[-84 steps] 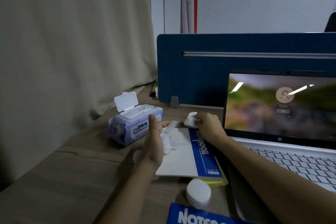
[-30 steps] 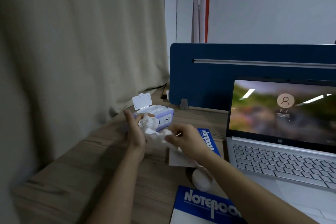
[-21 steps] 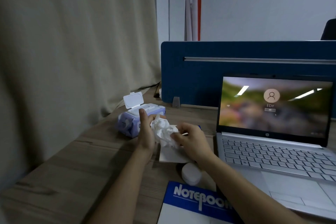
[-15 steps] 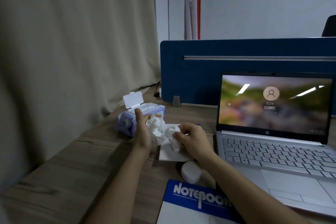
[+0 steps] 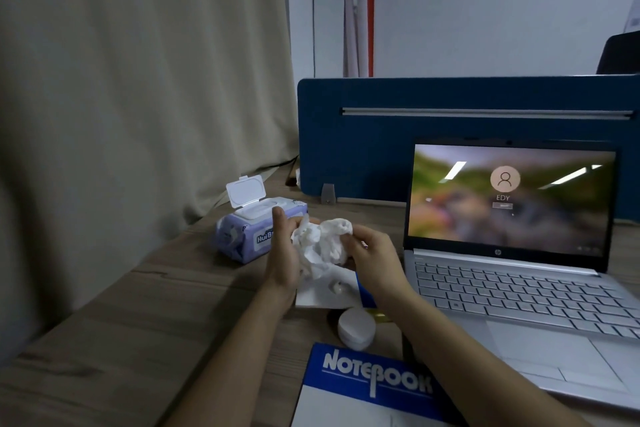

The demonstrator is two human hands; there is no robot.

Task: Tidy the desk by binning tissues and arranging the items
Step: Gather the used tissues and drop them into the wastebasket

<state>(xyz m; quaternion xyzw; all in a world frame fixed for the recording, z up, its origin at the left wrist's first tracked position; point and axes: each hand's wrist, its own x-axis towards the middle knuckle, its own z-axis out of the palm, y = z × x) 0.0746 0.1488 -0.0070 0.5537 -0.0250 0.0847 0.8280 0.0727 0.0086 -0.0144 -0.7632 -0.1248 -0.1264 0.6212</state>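
Above the bench (image 5: 145, 315), beside the wipes (image 5: 242, 236), crumpled tissues (image 5: 322, 243) are held between 2 hands: left hand (image 5: 282, 260) cupped against them, right hand (image 5: 372, 256) pinching. Light, soft, compressible; best enclosed whole.

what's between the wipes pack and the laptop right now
In the head view, both hands sit there: the left hand and right hand hold crumpled tissues between the wipes pack and the laptop.

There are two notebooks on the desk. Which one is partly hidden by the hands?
The far notebook, under the hands by the wipes pack; the near notebook shows its whole printed title.
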